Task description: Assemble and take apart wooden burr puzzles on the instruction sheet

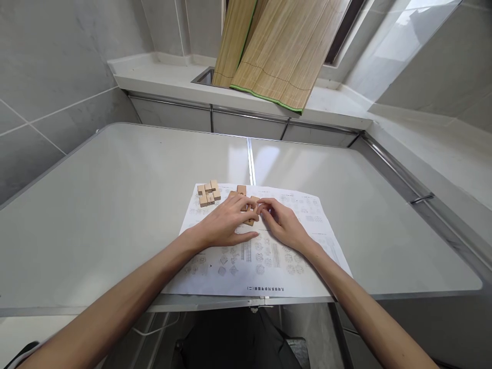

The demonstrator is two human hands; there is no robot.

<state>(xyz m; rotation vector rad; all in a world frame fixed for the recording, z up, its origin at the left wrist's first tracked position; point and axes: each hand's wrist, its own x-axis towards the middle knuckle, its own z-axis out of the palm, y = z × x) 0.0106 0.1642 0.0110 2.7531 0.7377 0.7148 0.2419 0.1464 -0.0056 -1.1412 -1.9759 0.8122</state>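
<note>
A printed sheet of diagrams (265,266) lies on the white table (115,205). On its far part sit small wooden puzzle blocks. My left hand (226,223) rests over a group of wooden pieces (249,207), fingers curled around them. My right hand (282,221) meets it from the right, fingertips pinched on the same pieces. A separate cluster of joined wooden blocks (208,193) lies just left of my left hand, untouched. Another block (241,190) shows beyond my fingers. The pieces under my hands are mostly hidden.
The table has a centre seam (250,159) and metal edges. Behind it runs a white counter (161,77) with rolled bamboo mats (277,51) leaning in a sink recess. Tiled walls stand left and right. A metal rail (400,174) borders the right side.
</note>
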